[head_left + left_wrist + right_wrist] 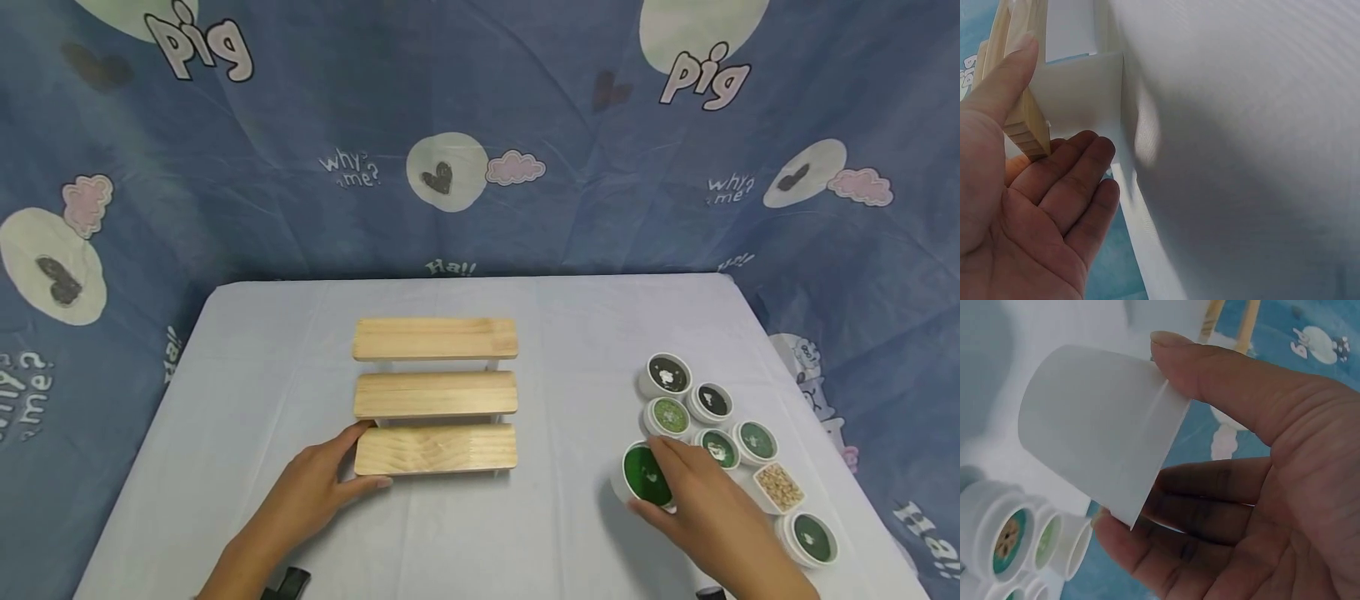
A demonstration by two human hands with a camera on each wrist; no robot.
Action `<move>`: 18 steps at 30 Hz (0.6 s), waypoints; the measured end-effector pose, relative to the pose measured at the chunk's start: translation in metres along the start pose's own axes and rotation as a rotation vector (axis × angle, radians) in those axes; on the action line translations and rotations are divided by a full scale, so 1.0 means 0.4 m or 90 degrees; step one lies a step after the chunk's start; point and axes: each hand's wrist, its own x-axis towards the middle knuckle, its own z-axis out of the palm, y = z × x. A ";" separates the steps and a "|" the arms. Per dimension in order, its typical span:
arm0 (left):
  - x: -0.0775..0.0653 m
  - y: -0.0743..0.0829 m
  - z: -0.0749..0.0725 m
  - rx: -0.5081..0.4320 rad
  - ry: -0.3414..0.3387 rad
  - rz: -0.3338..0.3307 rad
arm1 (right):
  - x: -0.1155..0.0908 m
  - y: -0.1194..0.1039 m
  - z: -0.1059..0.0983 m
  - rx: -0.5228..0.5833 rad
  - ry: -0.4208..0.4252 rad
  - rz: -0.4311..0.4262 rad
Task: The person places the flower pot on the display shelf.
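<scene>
A three-tier wooden stand [435, 394] with pale boards on whitish supports stands mid-table. My left hand [318, 479] holds the left end of its lowest, front board [442, 450], thumb along the front edge and fingers behind. In the left wrist view the thumb rests on the wood [1030, 119] and the fingertips lie by the whitish support [1079, 87]. My right hand [716, 512] pinches a white cup [647, 475] with a dark green inside by its rim. From the right wrist, the cup's smooth outer wall [1091, 419] shows between thumb and fingers.
Right of the stand cluster several small white tubs with green or dark tops, such as a black-topped tub [669, 375] and a green-topped tub [813, 537]. A square dish of beige bits [780, 487] sits among them. Behind the white table [247, 375] hangs a blue printed cloth [480, 100].
</scene>
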 end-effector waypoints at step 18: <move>0.001 0.000 0.006 -0.004 0.015 0.008 | 0.085 -0.042 -0.005 0.009 -0.022 -0.073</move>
